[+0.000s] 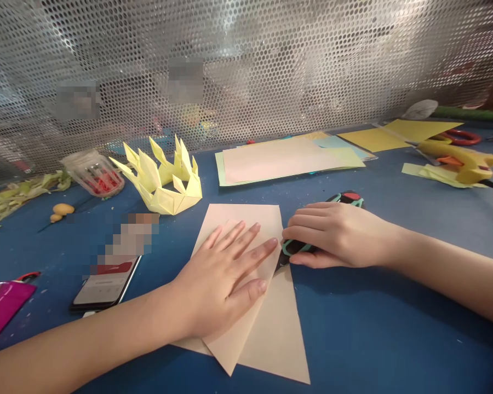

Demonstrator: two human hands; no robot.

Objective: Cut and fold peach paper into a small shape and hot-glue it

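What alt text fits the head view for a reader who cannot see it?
A left hand presses flat on folded cream paper while the right hand holds a cutter at its edge. A yellow paper crown sits behind on the blue table.

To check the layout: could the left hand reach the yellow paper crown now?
Probably yes. The left hand lies flat on the cream paper, holding nothing; the yellow paper crown stands beyond it to the left, with only paper and blue table between.
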